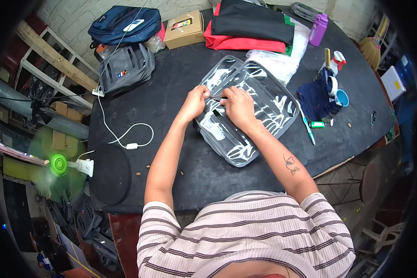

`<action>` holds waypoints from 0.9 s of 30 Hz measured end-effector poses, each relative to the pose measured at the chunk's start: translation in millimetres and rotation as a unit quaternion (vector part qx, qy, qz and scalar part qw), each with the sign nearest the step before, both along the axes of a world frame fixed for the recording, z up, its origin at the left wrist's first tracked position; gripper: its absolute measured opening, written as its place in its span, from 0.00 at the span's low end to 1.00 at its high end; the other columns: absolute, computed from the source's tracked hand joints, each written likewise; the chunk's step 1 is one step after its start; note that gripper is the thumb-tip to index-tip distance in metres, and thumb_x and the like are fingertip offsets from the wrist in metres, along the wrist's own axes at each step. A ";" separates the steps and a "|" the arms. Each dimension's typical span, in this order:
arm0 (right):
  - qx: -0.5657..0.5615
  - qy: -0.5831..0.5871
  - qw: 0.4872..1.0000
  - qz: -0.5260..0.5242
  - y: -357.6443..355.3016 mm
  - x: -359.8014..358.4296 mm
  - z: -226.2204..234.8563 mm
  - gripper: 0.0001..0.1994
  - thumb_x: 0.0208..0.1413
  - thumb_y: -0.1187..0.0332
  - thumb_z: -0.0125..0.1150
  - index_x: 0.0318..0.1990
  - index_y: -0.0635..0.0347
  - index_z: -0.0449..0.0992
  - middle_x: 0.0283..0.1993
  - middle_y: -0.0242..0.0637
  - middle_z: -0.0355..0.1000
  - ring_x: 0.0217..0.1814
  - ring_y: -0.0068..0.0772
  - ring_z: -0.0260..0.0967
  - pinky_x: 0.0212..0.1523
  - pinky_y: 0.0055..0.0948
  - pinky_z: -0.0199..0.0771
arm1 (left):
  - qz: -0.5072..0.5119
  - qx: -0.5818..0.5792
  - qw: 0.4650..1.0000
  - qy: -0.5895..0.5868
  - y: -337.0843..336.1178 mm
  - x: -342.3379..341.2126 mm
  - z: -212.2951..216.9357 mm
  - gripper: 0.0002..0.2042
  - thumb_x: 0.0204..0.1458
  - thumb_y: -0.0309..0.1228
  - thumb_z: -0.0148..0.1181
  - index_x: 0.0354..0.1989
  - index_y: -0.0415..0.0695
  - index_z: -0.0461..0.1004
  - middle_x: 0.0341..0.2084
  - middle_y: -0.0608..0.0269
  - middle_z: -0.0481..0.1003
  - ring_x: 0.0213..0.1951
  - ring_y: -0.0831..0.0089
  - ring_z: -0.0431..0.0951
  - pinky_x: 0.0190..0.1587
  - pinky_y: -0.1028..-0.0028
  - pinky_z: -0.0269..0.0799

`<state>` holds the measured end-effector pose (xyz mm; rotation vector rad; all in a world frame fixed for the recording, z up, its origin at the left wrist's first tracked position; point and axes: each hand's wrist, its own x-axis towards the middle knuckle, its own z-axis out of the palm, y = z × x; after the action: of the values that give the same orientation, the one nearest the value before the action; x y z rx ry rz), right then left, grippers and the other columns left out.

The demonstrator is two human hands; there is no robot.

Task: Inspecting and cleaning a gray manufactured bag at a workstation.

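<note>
My left hand [198, 103] is closed, pinching a thin dark strip [216, 98] at the clear bag [275, 99]; my right hand [238, 106] curls over it, fingertips too hidden to tell whether they grip. The bag lies flat before me on the black table [208, 178], its surface scuffed. Taking the bag as the dial's centre, folded black and red fabric [252, 23] sits at twelve, a cardboard box [185, 30] at eleven, a grey backpack [127, 69] at ten, a purple bottle [318, 30] near one, a denim holder [314, 99] at three. Beyond, a pale brick wall [180, 5] stands at twelve, a broom [370, 52] at two, a green fan [59, 164] toward eight.
</note>
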<state>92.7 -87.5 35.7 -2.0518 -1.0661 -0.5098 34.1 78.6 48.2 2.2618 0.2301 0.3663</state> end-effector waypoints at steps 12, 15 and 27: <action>0.021 0.010 1.000 -0.008 1.9 1.8 -1.3 0.06 0.44 0.70 0.62 0.29 0.57 0.71 0.29 0.36 0.68 0.35 0.41 0.69 0.37 0.40 0.65 | -0.006 0.053 0.998 -0.032 2.5 0.8 -5.2 0.07 0.59 0.26 0.47 0.32 0.35 0.68 0.28 0.55 0.72 0.32 0.65 0.72 0.38 0.71 0.67; 0.052 0.062 0.997 -0.016 -3.3 -0.1 5.3 0.09 0.45 0.71 0.62 0.34 0.58 0.71 0.32 0.38 0.69 0.38 0.43 0.70 0.38 0.40 0.66 | 0.099 -0.202 0.971 -0.080 13.2 2.1 -13.2 0.12 0.61 0.34 0.47 0.31 0.38 0.69 0.25 0.62 0.74 0.25 0.77 0.73 0.30 0.76 0.70; -0.027 0.026 0.999 0.011 -9.1 -23.7 22.0 0.06 0.45 0.68 0.61 0.28 0.59 0.75 0.30 0.40 0.69 0.32 0.44 0.71 0.35 0.40 0.71 | -0.016 -0.317 0.948 -0.020 15.1 -16.3 -8.3 0.09 0.51 0.21 0.58 0.40 0.40 0.71 0.23 0.72 0.73 0.28 0.87 0.70 0.35 0.86 0.63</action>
<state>69.0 -96.6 57.6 -2.0878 -1.0815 -0.4194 17.8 93.7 39.9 1.6191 0.2490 0.2699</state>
